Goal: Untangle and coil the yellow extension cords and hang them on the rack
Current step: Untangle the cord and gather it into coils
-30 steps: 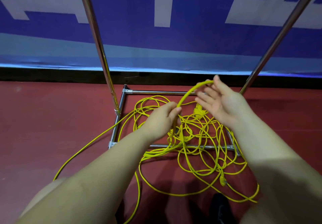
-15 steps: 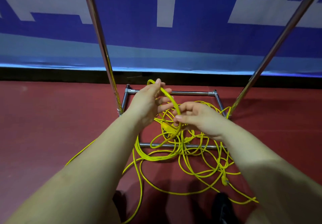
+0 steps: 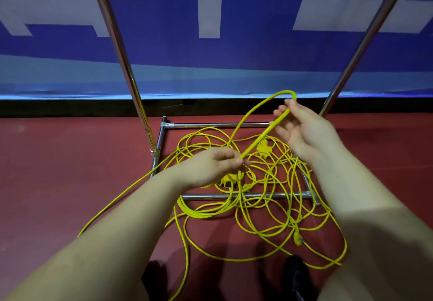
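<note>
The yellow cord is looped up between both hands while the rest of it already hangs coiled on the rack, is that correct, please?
Not quite: the head view shows the rest of the yellow cord lying tangled on the floor across the rack base. Left hand and right hand do hold the loop.

Two hands, the left hand [image 3: 210, 165] and the right hand [image 3: 302, 129]; one rack [image 3: 234, 196] with two upright poles; one tangled heap of yellow cords [image 3: 264, 207]; two dark shoes

Even, moderately bright light from overhead; soft shadows pool on the red floor [image 3: 58, 172] at its near edge. Rack poles [image 3: 117, 43] glint (and splay outward, wide-angle distortion). Forearms blur softly.
</note>
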### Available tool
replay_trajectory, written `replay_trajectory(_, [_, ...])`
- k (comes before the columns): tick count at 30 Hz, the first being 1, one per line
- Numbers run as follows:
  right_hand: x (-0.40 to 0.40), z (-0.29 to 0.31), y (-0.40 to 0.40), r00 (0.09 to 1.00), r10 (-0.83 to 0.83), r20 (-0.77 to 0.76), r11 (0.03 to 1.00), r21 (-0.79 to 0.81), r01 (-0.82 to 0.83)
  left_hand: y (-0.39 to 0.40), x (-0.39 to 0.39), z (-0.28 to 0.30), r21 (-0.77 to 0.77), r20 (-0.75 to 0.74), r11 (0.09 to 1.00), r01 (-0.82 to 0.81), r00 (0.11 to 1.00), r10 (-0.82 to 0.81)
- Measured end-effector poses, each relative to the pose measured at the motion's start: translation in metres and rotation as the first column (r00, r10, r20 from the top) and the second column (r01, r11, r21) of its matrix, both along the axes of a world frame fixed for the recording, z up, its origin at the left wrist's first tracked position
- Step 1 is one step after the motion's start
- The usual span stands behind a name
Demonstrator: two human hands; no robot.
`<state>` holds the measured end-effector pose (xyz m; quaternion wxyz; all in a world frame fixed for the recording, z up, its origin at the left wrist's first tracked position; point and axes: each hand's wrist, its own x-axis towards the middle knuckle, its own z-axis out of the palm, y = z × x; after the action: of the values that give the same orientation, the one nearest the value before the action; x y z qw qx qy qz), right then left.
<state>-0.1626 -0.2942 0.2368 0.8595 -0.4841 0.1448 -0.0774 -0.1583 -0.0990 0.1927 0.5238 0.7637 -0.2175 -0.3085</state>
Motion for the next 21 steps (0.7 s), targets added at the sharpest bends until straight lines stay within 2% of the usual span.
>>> replay_trajectory(3, [0.002,-0.001,-0.006,1.000,-0.008,-0.007,0.999,0.039,0.009,0.001,0.003,-0.002,0.031,0.060,0.999,0.012,0.998,-0.014])
replay_trajectory(5, [0.001,-0.003,-0.007,0.998,0.053,-0.032,0.998,0.021,-0.053,0.000,0.004,-0.001,-0.027,0.003,0.999,-0.038,0.999,0.038])
replay_trajectory(8, [-0.003,-0.010,-0.003,0.969,0.207,-0.136,0.970,-0.097,-0.221,-0.003,0.007,0.005,-0.221,-0.166,0.944,-0.246,0.963,0.212])
replay_trajectory(10, [-0.008,-0.015,0.004,0.920,0.321,-0.227,0.895,-0.244,-0.373,-0.003,0.012,0.009,-0.336,-0.287,0.850,-0.405,0.904,0.317])
replay_trajectory(12, [-0.015,-0.020,0.012,0.858,0.417,-0.299,0.764,-0.397,-0.509,-0.002,0.016,0.012,-0.405,-0.416,0.742,-0.534,0.830,0.371])
replay_trajectory(15, [-0.021,-0.027,0.024,0.756,0.532,-0.382,0.572,-0.497,-0.653,-0.003,0.020,0.012,-0.436,-0.545,0.620,-0.652,0.740,0.395])
replay_trajectory(18, [-0.025,-0.031,0.034,0.645,0.634,-0.427,0.432,-0.496,-0.753,-0.003,0.022,0.011,-0.443,-0.572,0.585,-0.679,0.717,0.399])
replay_trajectory(21, [-0.025,-0.030,0.035,0.640,0.659,-0.394,0.441,-0.487,-0.754,-0.001,0.023,0.011,-0.452,-0.554,0.597,-0.663,0.733,0.395])
